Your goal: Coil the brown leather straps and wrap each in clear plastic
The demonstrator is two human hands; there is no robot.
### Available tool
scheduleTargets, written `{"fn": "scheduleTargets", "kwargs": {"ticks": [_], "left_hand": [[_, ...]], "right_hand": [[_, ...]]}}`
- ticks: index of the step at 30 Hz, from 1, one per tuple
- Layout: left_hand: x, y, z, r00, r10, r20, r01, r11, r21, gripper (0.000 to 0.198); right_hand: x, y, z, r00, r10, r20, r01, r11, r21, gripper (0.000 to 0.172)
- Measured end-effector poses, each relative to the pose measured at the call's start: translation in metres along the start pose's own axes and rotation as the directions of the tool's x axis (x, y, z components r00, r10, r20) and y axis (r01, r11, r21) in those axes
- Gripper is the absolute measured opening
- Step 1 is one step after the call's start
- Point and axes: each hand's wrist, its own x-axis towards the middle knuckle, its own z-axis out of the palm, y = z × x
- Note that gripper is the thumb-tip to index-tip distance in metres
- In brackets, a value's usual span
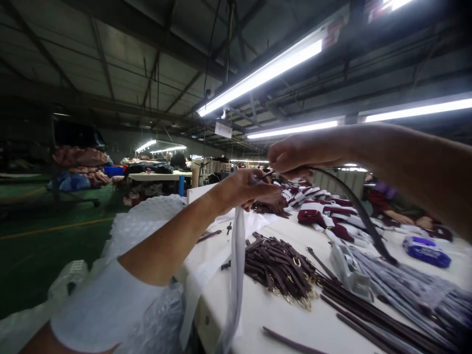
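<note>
My left hand is closed, pinching the top of a long whitish translucent sleeve that hangs down past the table's edge. Above and to its right, my right hand is closed on a dark brown strap, which curves down to the table on the right. A thin dark end of strap shows between the two hands; whether it is inside the sleeve I cannot tell. Below them lies a heap of short brown straps with gold-coloured rings. Long dark straps and greyish wrapped strips lie to the right.
On the white table stand a clear tape dispenser and a blue-and-purple packet. Maroon and white bundles are piled behind. A co-worker's hands rest at the far right. Bubble wrap bulges along the left.
</note>
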Motion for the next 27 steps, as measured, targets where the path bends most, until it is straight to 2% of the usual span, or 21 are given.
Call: {"fn": "scheduleTargets", "kwargs": {"ticks": [3,5,7,9,13,17,19,21,22,23,24,25,26,27], "left_hand": [[0.000,-0.001,-0.010,0.995,-0.018,-0.096,0.017,1.000,-0.006,0.029],[0.002,0.001,-0.011,0.998,-0.014,-0.062,0.013,1.000,-0.018,0.032],[0.004,0.005,-0.009,1.000,0.009,0.006,-0.009,1.000,-0.022,0.034],[0.005,0.009,-0.005,0.999,0.024,0.031,-0.023,1.000,-0.007,0.035],[0.006,0.014,0.003,1.000,0.024,0.010,-0.024,1.000,0.009,0.031],[0.008,0.015,0.011,0.999,0.030,0.031,-0.031,0.998,0.053,0.025],[0.010,0.015,0.013,0.999,0.032,-0.009,-0.032,0.999,0.015,0.024],[0.011,0.016,0.015,0.996,0.051,-0.069,-0.054,0.998,-0.044,0.021],[0.013,0.017,0.016,0.992,0.068,-0.108,-0.076,0.995,-0.069,0.020],[0.014,0.018,0.018,0.981,0.087,-0.175,-0.104,0.991,-0.089,0.019],[0.016,0.018,0.020,0.958,0.106,-0.265,-0.138,0.985,-0.105,0.018],[0.018,0.019,0.023,0.923,0.122,-0.366,-0.174,0.978,-0.113,0.016],[0.020,0.020,0.026,0.877,0.133,-0.462,-0.208,0.971,-0.115,0.014],[0.022,0.020,0.029,0.830,0.140,-0.540,-0.235,0.966,-0.111,0.012]], "right_hand": [[-0.008,0.006,-0.011,0.998,0.027,-0.061,-0.025,0.999,0.026,0.030],[-0.009,0.007,-0.015,0.999,-0.028,-0.029,0.029,0.998,0.049,0.020],[-0.008,0.006,-0.018,0.994,-0.091,0.061,0.088,0.995,0.055,0.010],[-0.008,0.004,-0.020,0.987,-0.125,0.103,0.124,0.992,0.021,0.013],[-0.010,0.000,-0.020,0.976,-0.216,0.012,0.215,0.964,-0.156,0.023],[-0.006,-0.007,-0.018,0.949,-0.299,0.104,0.315,0.921,-0.229,0.020],[-0.005,-0.005,-0.018,0.931,-0.365,0.030,0.356,0.884,-0.303,0.018],[-0.006,0.000,-0.011,0.875,-0.467,-0.126,0.392,0.837,-0.381,0.017],[-0.007,0.003,-0.003,0.816,-0.519,-0.256,0.402,0.827,-0.394,0.016],[-0.010,0.006,0.010,0.732,-0.543,-0.413,0.405,0.833,-0.377,0.018],[-0.013,0.009,0.027,0.637,-0.520,-0.568,0.412,0.854,-0.319,0.023],[-0.016,0.011,0.049,0.541,-0.444,-0.714,0.423,0.878,-0.226,0.028],[-0.019,0.013,0.074,0.514,-0.341,-0.788,0.450,0.888,-0.090,0.033],[-0.021,0.014,0.101,0.574,-0.252,-0.780,0.491,0.867,0.081,0.041]]}}
